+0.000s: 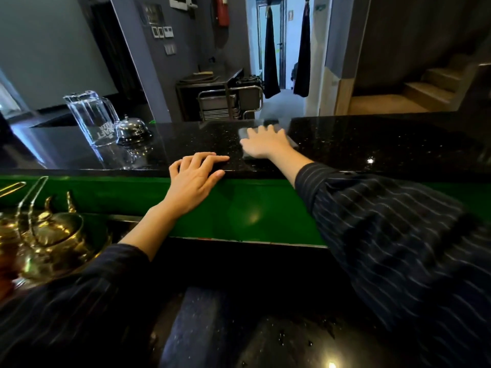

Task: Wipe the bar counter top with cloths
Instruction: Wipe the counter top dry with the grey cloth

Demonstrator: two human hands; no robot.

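Note:
The bar counter top (372,144) is black speckled stone with a green front panel below its near edge. A grey cloth (291,140) lies flat on it near the middle. My right hand (264,142) presses flat on the cloth, fingers spread, and looks slightly blurred. My left hand (195,179) rests on the near edge of the counter, fingers apart, holding nothing. Both arms wear dark striped sleeves.
A clear plastic pitcher (91,118) and a metal call bell (132,128) stand on the counter's left part. A brass teapot (53,235) sits lower left behind the bar. Beyond the counter are a metal trolley (228,102) and a doorway.

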